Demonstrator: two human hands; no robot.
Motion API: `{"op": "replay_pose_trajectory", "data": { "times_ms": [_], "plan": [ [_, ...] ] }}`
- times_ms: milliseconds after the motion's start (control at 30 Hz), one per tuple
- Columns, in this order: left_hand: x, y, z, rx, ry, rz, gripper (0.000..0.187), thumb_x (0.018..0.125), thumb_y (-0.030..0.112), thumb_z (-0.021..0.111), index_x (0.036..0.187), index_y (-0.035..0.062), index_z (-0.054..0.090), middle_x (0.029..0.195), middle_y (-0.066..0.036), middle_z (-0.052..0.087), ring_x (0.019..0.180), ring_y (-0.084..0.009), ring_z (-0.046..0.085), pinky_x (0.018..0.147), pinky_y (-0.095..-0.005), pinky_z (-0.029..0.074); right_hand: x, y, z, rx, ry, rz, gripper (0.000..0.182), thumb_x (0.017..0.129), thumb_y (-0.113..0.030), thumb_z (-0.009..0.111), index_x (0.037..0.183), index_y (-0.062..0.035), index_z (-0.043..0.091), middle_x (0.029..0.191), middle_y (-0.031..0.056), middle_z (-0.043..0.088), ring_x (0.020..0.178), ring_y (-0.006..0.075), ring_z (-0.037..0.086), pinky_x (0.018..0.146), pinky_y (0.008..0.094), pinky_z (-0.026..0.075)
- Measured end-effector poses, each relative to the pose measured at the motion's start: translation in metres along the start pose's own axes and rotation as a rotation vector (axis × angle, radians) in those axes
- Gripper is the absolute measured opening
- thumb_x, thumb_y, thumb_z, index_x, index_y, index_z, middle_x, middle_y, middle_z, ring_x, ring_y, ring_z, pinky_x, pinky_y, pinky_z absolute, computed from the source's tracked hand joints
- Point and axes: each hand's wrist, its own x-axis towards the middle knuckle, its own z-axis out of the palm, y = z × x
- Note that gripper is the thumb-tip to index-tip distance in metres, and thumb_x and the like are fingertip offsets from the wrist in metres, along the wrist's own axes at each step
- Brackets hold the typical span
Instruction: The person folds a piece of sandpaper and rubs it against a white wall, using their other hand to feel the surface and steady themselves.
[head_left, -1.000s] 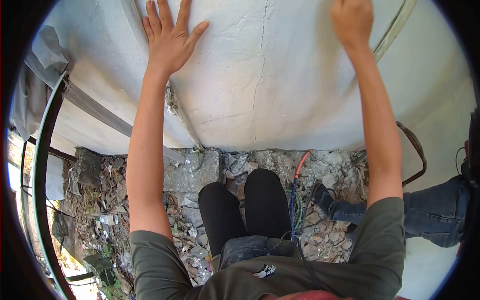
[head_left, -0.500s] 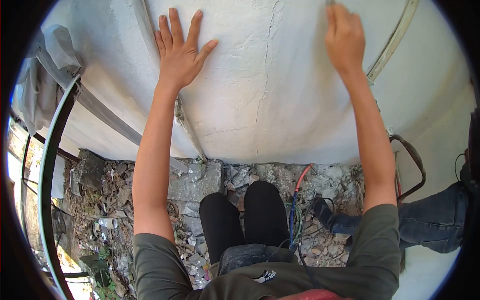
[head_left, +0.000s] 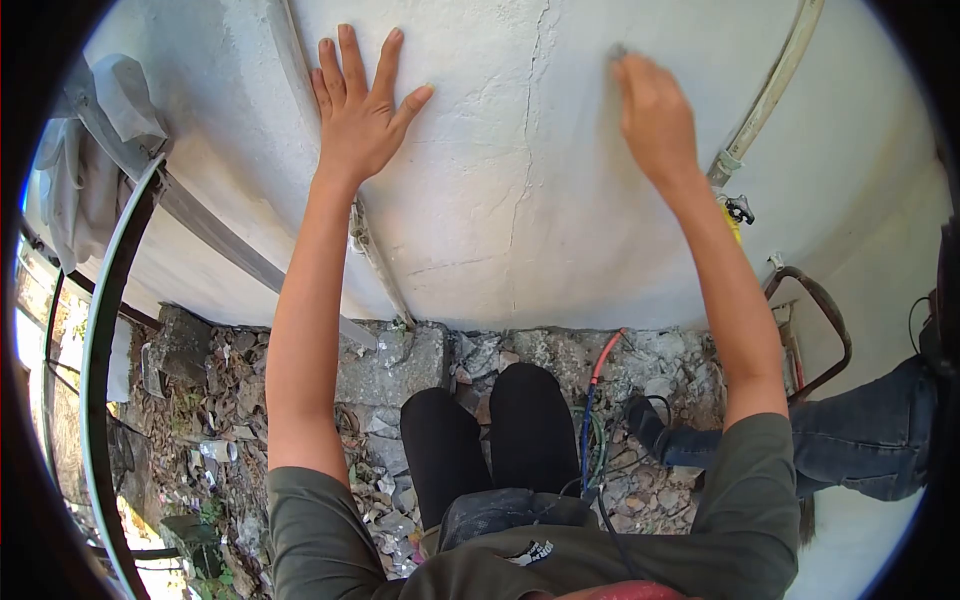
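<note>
My left hand (head_left: 362, 115) lies flat against the white wall (head_left: 460, 210) with its fingers spread, just right of a thin pipe (head_left: 290, 60). My right hand (head_left: 655, 120) is closed at the wall, right of a long vertical crack (head_left: 530, 120). A small dark grey object (head_left: 619, 50) sticks out at its fingertips; it is blurred, and the rest of it is hidden by the fingers.
Another person's jeans-clad leg (head_left: 860, 435) is at the right. A curved metal rail (head_left: 95, 330) and grey cloth (head_left: 75, 190) stand left. Rubble (head_left: 640, 500), a red and blue hose (head_left: 597, 370) and cables lie below. A pipe (head_left: 775, 85) runs upper right.
My right hand has moved left and down along the wall, uncovering a yellow-handled valve beside the right forearm. My left hand has stayed in place on the wall.
</note>
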Motion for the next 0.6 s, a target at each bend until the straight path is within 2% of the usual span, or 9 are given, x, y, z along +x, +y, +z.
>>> {"op": "replay_pose_trajectory", "data": {
  "times_ms": [33,133,200,233,300,367,433,533,600],
  "plan": [
    [-0.001,0.002,0.001,-0.007,0.006,0.002,0.080,0.100,0.073,0.035,0.164,0.0282,0.017,0.169,-0.020,-0.015,0.154,-0.0409,-0.017,0.123,-0.0568,-0.004,0.024,0.006,-0.013,-0.020,0.054,-0.006,0.009,0.099,-0.011,0.055,0.104,-0.0044,0.058,0.091,0.0144,0.066,0.087,0.0358,0.065,0.072,0.0471,0.055],
    [-0.001,0.000,0.005,0.001,0.044,0.024,0.081,0.100,0.073,0.035,0.164,0.0283,0.017,0.169,-0.020,-0.014,0.155,-0.0408,-0.017,0.123,-0.0569,-0.004,0.086,0.024,-0.032,-0.220,-0.140,0.252,0.013,0.101,-0.014,0.055,0.101,-0.0019,0.060,0.090,0.0208,0.066,0.085,0.0411,0.065,0.075,0.0493,0.053],
    [-0.001,0.002,0.003,-0.003,0.035,0.018,0.081,0.099,0.073,0.034,0.164,0.0283,0.017,0.169,-0.020,-0.014,0.155,-0.0405,-0.017,0.123,-0.0569,-0.004,0.109,0.030,-0.021,0.036,0.246,0.038,0.016,0.102,-0.011,0.050,0.098,0.0026,0.059,0.087,0.0255,0.065,0.083,0.0466,0.063,0.076,0.0526,0.051],
    [-0.001,0.002,0.002,-0.007,0.025,0.010,0.081,0.099,0.073,0.034,0.164,0.0284,0.017,0.169,-0.020,-0.014,0.155,-0.0402,-0.017,0.123,-0.0569,-0.004,0.106,0.033,-0.012,0.036,0.250,0.035,0.016,0.102,-0.011,0.050,0.098,0.0026,0.059,0.087,0.0255,0.065,0.083,0.0466,0.063,0.076,0.0526,0.051],
    [-0.002,0.002,0.001,-0.002,0.023,0.009,0.081,0.099,0.073,0.033,0.164,0.0285,0.017,0.169,-0.019,-0.014,0.155,-0.0399,-0.017,0.123,-0.0566,-0.004,0.073,0.041,0.018,-0.297,-0.038,0.176,0.015,0.102,-0.014,0.053,0.102,-0.0013,0.060,0.092,0.0222,0.067,0.086,0.0425,0.065,0.075,0.0497,0.053],
    [-0.003,0.004,0.002,-0.006,0.027,0.006,0.081,0.099,0.074,0.033,0.164,0.0285,0.016,0.169,-0.019,-0.014,0.155,-0.0396,-0.017,0.123,-0.0563,-0.004,0.027,-0.009,0.024,-0.012,0.120,0.067,0.013,0.095,-0.003,0.048,0.104,-0.0009,0.058,0.092,0.0208,0.065,0.088,0.0400,0.065,0.076,0.0478,0.055],
    [-0.002,0.003,0.001,0.003,0.015,0.002,0.080,0.100,0.073,0.033,0.164,0.0287,0.016,0.169,-0.019,-0.015,0.155,-0.0388,-0.017,0.123,-0.0556,-0.005,-0.013,-0.030,0.027,0.123,-0.058,0.125,0.012,0.097,-0.004,0.049,0.103,0.0009,0.058,0.092,0.0232,0.065,0.089,0.0426,0.064,0.078,0.0492,0.055],
    [-0.001,0.002,0.002,0.026,0.017,0.004,0.080,0.100,0.073,0.033,0.165,0.0288,0.015,0.169,-0.018,-0.016,0.155,-0.0382,-0.017,0.124,-0.0551,-0.005,-0.010,-0.015,0.009,0.223,-0.150,0.124,0.013,0.098,-0.005,0.048,0.104,0.0007,0.058,0.093,0.0242,0.066,0.090,0.0439,0.064,0.078,0.0509,0.055],
    [-0.001,0.003,0.002,0.025,0.026,0.005,0.080,0.100,0.073,0.033,0.165,0.0288,0.015,0.169,-0.018,-0.016,0.155,-0.0380,-0.018,0.124,-0.0551,-0.005,0.036,0.003,-0.018,0.127,-0.007,0.086,0.014,0.099,-0.005,0.048,0.106,0.0001,0.058,0.094,0.0249,0.066,0.090,0.0448,0.064,0.080,0.0521,0.054]
  ]
}}
